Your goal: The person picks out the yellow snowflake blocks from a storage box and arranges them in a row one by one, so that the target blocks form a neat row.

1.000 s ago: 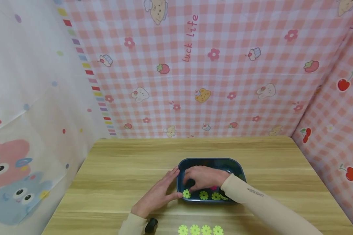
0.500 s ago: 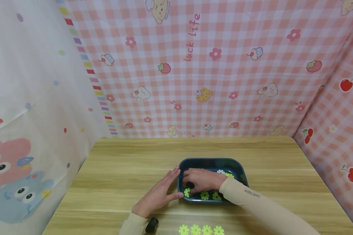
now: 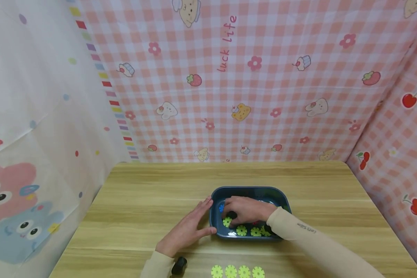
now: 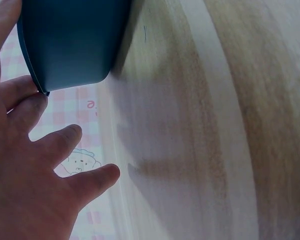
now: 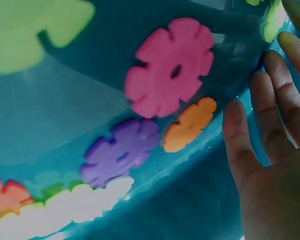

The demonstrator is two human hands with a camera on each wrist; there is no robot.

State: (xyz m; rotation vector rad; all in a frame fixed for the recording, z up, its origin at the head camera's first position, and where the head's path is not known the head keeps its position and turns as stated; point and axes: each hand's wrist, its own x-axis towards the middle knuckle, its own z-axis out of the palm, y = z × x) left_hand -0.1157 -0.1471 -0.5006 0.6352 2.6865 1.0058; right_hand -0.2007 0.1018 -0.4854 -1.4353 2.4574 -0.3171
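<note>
My left hand (image 3: 184, 233) lies at the left end of a dark blue bin (image 3: 250, 237), fingers spread and fingertips against its rim; in the left wrist view the hand (image 4: 45, 155) touches the bin's edge (image 4: 70, 45). Inside the bin, my right hand (image 3: 246, 210) pinches a yellow-green notched plastic disc (image 3: 227, 222) between thumb and fingers. The right wrist view shows that disc (image 5: 274, 21) at the fingertips of the right hand (image 5: 275, 130). Beside the hand lie more yellow-green discs (image 3: 241, 231) and a blue one (image 3: 221, 208).
Pink (image 5: 170, 67), purple (image 5: 121, 152) and orange (image 5: 190, 125) discs lie in the bin. Several yellow-green discs (image 3: 231, 271) form a row on the wooden table (image 3: 153, 185) at the front. Patterned cloth (image 3: 208, 96) hangs behind and on both sides.
The right hand has shifted slightly right and away from the bin's left corner, and the yellow-green disc has moved with it. A blue disc now shows. The left hand stays put.
</note>
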